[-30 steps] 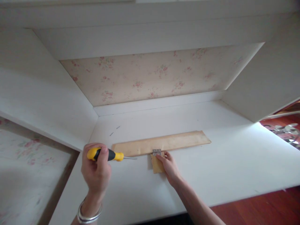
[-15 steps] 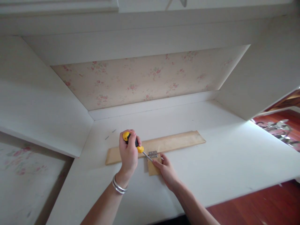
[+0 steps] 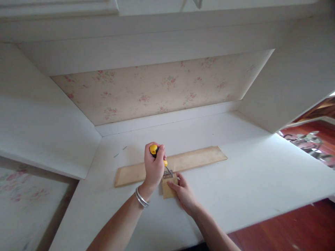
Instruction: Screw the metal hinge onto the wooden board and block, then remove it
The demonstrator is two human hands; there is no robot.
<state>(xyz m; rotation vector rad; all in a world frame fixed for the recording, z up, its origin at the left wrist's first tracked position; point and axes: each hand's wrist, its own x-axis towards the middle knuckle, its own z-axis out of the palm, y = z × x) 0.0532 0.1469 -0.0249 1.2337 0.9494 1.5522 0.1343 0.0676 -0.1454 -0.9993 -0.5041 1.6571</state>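
Left hand [image 3: 154, 167] fisted round the screwdriver [image 3: 158, 155], tip on the hinge [image 3: 168, 173]; right hand [image 3: 183, 191] pins the small block [image 3: 169, 190] below it — tip may slip.

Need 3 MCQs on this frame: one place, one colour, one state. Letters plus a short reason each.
1. Where is the metal hinge?
A. where the long wooden strip meets the small wood block
B. on the wallpaper
C. on the floor

2. Screwdriver handle colour?
A. red
B. yellow and black
C. green

3. Left hand state?
A. open flat
B. off the desk
C. closed on the screwdriver

Answers:
1 A, it sits at their joint.
2 B, yellow shows above the fingers.
3 C, fingers wrap the handle; right hand rests on the block.
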